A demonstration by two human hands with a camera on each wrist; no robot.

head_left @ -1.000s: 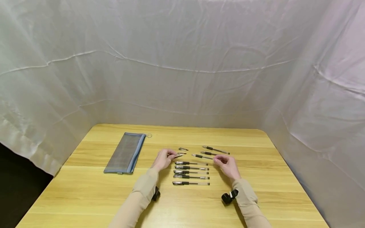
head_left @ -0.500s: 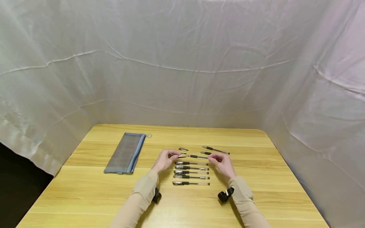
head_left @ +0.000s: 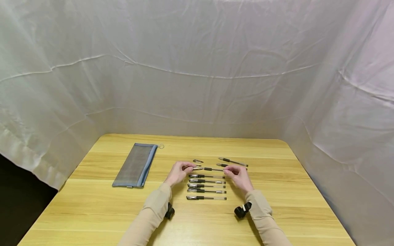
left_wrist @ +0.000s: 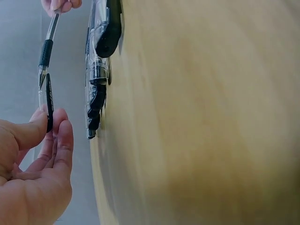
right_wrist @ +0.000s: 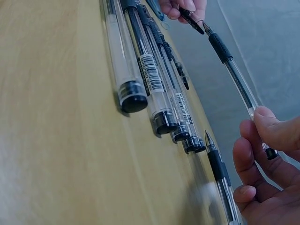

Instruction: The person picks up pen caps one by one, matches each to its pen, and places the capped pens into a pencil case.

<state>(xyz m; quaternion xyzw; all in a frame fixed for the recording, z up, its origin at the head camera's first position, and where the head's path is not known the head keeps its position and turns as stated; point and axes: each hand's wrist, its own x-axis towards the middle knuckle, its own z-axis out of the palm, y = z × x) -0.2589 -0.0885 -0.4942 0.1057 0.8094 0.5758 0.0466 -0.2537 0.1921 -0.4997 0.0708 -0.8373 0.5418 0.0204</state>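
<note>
My left hand (head_left: 178, 173) pinches a clear pen cap with a black clip (left_wrist: 49, 101) between thumb and fingers. My right hand (head_left: 240, 177) pinches the rear end of a clear gel pen with a black grip (right_wrist: 234, 75). In the left wrist view the pen's metal tip sits at the mouth of the cap, pen and cap nearly in line. Both are held above the table. Below them, several capped pens (head_left: 207, 186) lie in a row. Uncapped pens (head_left: 233, 161) lie beyond my right hand, and loose caps (head_left: 198, 161) lie beyond my left.
A blue-edged mesh zip pouch (head_left: 133, 165) lies on the left of the wooden table (head_left: 92, 212). Pale curtains (head_left: 197, 85) hang around the back and sides. A dark wrist camera (head_left: 242, 210) is strapped to the right sleeve.
My right hand has moved left with the pen, bringing its tip to the cap. My left hand has stayed nearly in place, holding the cap.
</note>
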